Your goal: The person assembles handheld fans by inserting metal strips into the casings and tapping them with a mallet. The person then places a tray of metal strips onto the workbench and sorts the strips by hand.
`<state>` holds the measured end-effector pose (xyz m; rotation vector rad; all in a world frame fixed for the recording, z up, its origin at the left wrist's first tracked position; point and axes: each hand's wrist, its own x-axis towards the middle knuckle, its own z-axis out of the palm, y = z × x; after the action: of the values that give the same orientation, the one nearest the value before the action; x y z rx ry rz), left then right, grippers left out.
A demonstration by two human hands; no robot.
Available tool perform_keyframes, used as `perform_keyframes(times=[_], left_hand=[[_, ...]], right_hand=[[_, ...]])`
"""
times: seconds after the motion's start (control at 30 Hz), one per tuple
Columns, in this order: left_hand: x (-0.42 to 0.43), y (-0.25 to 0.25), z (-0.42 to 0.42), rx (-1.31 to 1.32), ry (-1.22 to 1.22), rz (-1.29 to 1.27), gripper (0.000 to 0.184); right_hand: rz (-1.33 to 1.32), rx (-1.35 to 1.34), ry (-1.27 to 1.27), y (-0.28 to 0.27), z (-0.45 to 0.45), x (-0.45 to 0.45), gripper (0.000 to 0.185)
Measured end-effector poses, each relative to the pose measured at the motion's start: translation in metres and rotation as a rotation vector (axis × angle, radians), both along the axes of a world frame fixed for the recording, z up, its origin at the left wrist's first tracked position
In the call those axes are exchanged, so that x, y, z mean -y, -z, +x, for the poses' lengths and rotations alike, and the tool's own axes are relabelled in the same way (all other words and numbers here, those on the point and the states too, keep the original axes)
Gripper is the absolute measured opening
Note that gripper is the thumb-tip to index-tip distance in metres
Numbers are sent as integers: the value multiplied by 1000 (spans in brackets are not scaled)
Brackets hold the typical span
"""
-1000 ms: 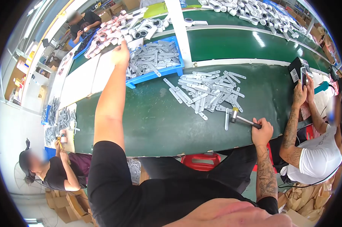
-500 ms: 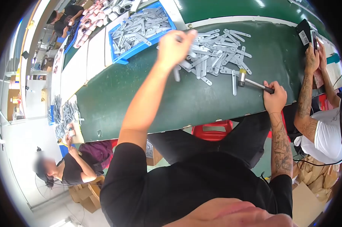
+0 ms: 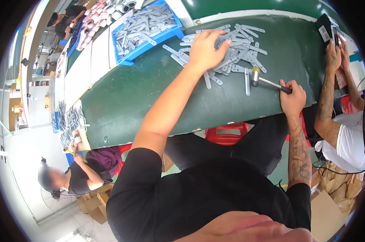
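My left hand [image 3: 206, 50] rests on the near-left part of a pile of flat grey strips with small holes [image 3: 241, 48]. Its thumb is apart from the fingers, and the fingertips are partly hidden among the strips. My right hand [image 3: 293, 98] is closed round the black grip of a small mallet [image 3: 274, 84]. The mallet has a metal shaft and a head with a yellow end, which lies at the pile's near edge. One single strip [image 3: 247, 82] lies just left of the mallet head, separate from the pile.
A blue tray [image 3: 152, 42] full of similar strips stands to the left on the green worktop [image 3: 150, 97]. At right, a co-worker's hands [image 3: 333, 56] hold a phone-like object by a dark box [image 3: 323, 30]. Another person [image 3: 77, 173] sits at far left.
My left hand has moved right and down onto the pile, its fingers spreading. Several strips now lie loose left of it. My right hand and the mallet stay nearly in place.
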<state>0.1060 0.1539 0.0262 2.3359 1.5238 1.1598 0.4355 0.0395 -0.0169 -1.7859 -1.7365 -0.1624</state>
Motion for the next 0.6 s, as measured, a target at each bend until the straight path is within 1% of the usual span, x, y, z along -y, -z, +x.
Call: perform_keyframes(times=[0.03,0.1,0.13,0.2,0.23,0.3,0.33,0.4,0.43,0.53,0.6], left_hand=[[4,0,1,-4,-39,-3,41],[20,-3,3,-87,-78,127,39],[29,-3,5,-69,-11,148,32],[49,3,12,-121,153,178,23],[63,5,19,-132,188,156,17],[85,6,29,-189,239,54,17],[94,6,34,-222,261,-50,21],[104,11,40,-178,271,-149,23],[105,15,43,-191,229,-185,24],[101,19,42,-159,92,-154,20],[93,25,38,-104,15,-68,23]], right_hand=[[-17,2,10,1,0,1,36],[-21,-10,-2,0,2,0,36],[-10,-17,-1,0,1,0,37],[-28,-21,5,-2,0,2,38],[-37,-33,7,-3,0,1,38],[-20,-29,-2,-2,1,1,38],[-5,-34,-4,-1,1,1,39],[21,-14,-22,1,0,1,39],[26,-20,-23,1,0,1,39],[-2,-11,-4,-4,-2,3,38],[1,-1,-9,-6,-4,2,36]])
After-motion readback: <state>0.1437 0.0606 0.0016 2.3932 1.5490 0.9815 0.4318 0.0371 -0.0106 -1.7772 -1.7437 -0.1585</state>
